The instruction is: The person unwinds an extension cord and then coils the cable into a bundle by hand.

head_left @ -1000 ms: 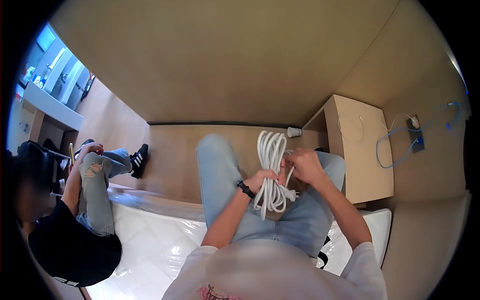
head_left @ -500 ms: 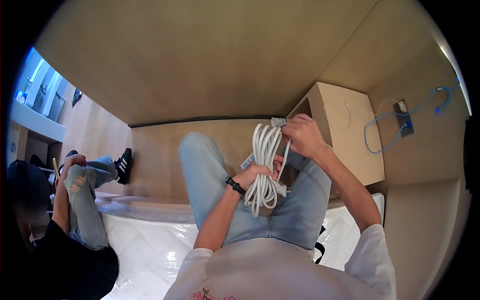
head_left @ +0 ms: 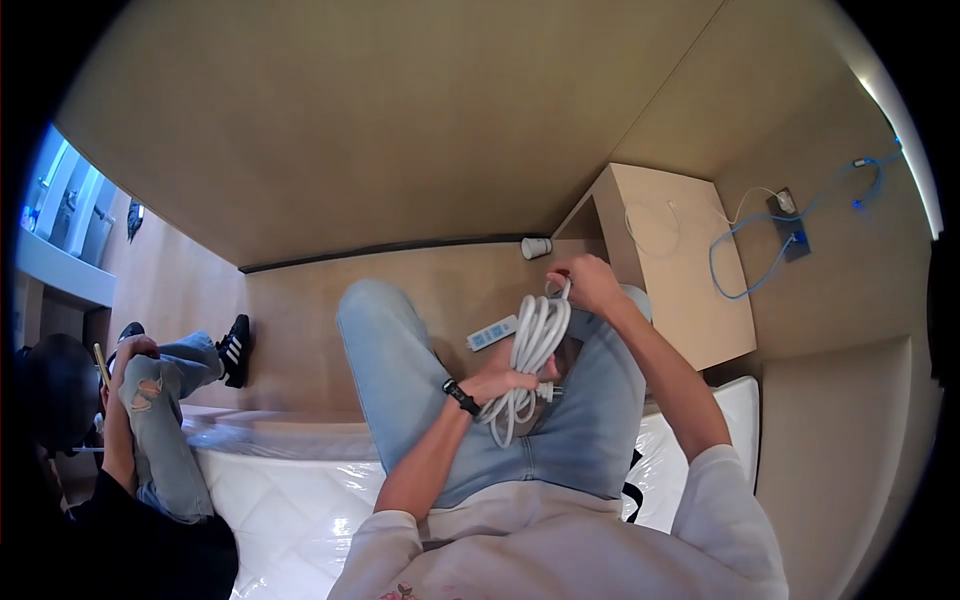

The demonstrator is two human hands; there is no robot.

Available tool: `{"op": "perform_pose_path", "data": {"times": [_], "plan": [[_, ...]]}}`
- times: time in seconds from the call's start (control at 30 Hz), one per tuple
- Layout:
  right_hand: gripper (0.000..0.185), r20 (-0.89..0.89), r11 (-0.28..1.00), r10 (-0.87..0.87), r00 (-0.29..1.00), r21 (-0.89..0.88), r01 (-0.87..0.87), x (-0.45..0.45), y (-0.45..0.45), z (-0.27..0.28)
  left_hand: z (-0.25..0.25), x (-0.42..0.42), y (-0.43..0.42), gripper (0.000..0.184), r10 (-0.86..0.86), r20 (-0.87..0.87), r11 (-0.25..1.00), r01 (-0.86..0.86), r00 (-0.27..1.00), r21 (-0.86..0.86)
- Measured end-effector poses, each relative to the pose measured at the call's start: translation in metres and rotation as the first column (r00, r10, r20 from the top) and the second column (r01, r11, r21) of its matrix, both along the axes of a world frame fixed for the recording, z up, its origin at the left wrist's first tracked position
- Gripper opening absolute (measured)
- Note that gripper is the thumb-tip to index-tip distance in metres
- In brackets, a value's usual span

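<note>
A white power cable (head_left: 540,335) is gathered into a bundle of several loops above my lap. My left hand (head_left: 505,383) is closed around the lower part of the loops. A white plug (head_left: 546,391) sticks out beside it on the right. At the top of the bundle, the fingers of my right hand (head_left: 588,284) pinch a short length of the cable. Beyond the bundle, between my knees, a white power strip (head_left: 492,332) with blue markings lies on the floor; whether the cable joins it is hidden.
A white cup (head_left: 536,248) stands on the floor by the wall. At right is a wooden cabinet (head_left: 690,270) with a thin white cord on it, near a wall socket (head_left: 790,225) and a blue cable (head_left: 713,265). Another person (head_left: 150,420) sits at left on the plastic-wrapped mattress (head_left: 290,500).
My right hand has come down and away from the cup, pulling the cable's upper end closer. The bundle now leans more to the right, and more of the power strip shows. The view has shifted slightly.
</note>
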State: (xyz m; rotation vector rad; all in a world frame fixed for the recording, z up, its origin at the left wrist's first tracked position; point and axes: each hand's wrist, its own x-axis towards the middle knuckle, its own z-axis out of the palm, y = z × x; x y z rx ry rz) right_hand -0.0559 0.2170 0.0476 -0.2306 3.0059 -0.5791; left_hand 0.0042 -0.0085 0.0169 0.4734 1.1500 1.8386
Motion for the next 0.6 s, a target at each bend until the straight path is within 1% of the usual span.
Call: {"op": "perform_pose_path", "data": {"times": [0.03, 0.07, 0.1, 0.17, 0.2, 0.23, 0.27, 0.3, 0.33, 0.37, 0.4, 0.43, 0.5, 0.53, 0.6], "plan": [[0.019, -0.003, 1.0, -0.004, 1.0, 0.004, 0.004, -0.002, 0.007, -0.01, -0.002, -0.001, 0.0, 0.044, 0.027, 0.012, 0.999, -0.027, 1.0, -0.031], [0.022, 0.011, 0.999, -0.038, 0.999, 0.039, 0.037, -0.002, 0.014, -0.019, -0.008, -0.003, 0.0, 0.04, 0.048, -0.051, 0.998, -0.05, 0.998, -0.032], [0.025, 0.017, 0.995, -0.072, 0.997, 0.076, 0.071, -0.006, 0.018, -0.021, -0.007, -0.004, 0.001, 0.04, 0.041, -0.062, 0.999, -0.042, 0.997, -0.029], [0.027, 0.003, 0.991, -0.107, 0.994, 0.084, 0.107, -0.012, 0.027, -0.025, -0.008, -0.002, 0.0, 0.036, 0.125, 0.015, 0.986, -0.123, 0.992, -0.116], [0.029, 0.002, 0.987, -0.131, 0.991, 0.091, 0.13, -0.014, 0.028, -0.026, -0.011, -0.003, 0.0, 0.033, 0.155, -0.048, 0.979, -0.16, 0.987, -0.125], [0.029, 0.0, 0.987, -0.131, 0.991, 0.09, 0.13, -0.017, 0.025, -0.018, -0.026, -0.003, 0.003, 0.033, 0.155, -0.051, 0.979, -0.16, 0.987, -0.126], [0.031, 0.004, 0.985, -0.159, 0.987, 0.072, 0.158, -0.019, 0.024, -0.009, -0.047, -0.003, 0.008, 0.035, 0.227, -0.253, 0.944, -0.276, 0.94, -0.178], [0.033, 0.008, 0.981, -0.187, 0.982, 0.055, 0.186, -0.021, 0.021, 0.004, -0.058, -0.003, 0.011, 0.037, 0.273, -0.448, 0.896, -0.395, 0.851, -0.204], [0.033, 0.009, 0.981, -0.189, 0.982, 0.052, 0.188, -0.023, 0.018, 0.021, -0.05, -0.005, 0.011, 0.037, 0.27, -0.449, 0.896, -0.393, 0.852, -0.206], [0.032, 0.01, 0.982, -0.176, 0.984, 0.074, 0.175, -0.023, 0.015, 0.039, -0.034, -0.007, 0.011, 0.04, 0.272, -0.648, 0.835, -0.509, 0.711, -0.209], [0.033, 0.015, 0.982, -0.163, 0.986, 0.096, 0.161, -0.02, 0.012, 0.052, -0.026, -0.007, 0.01, 0.043, 0.239, -0.81, 0.767, -0.616, 0.535, -0.181], [0.033, 0.014, 0.982, -0.163, 0.987, 0.097, 0.161, -0.02, 0.013, 0.06, -0.026, -0.008, 0.01, 0.043, 0.239, -0.81, 0.767, -0.616, 0.535, -0.18], [0.031, 0.162, 0.986, -0.153, 0.975, -0.04, 0.162, -0.019, 0.015, 0.073, -0.023, -0.013, 0.007, 0.046, 0.264, -0.878, 0.684, -0.719, 0.399, -0.121], [0.031, 0.163, 0.986, -0.154, 0.975, -0.039, 0.162, -0.015, 0.015, 0.078, -0.022, -0.014, 0.007, 0.046, 0.263, -0.878, 0.684, -0.719, 0.4, -0.122], [0.024, 0.23, 0.949, -0.036, 0.973, -0.297, 0.106, -0.002, 0.01, 0.088, -0.018, -0.019, 0.005, 0.042, 0.274, -0.916, 0.594, -0.8, 0.294, -0.079]]}}
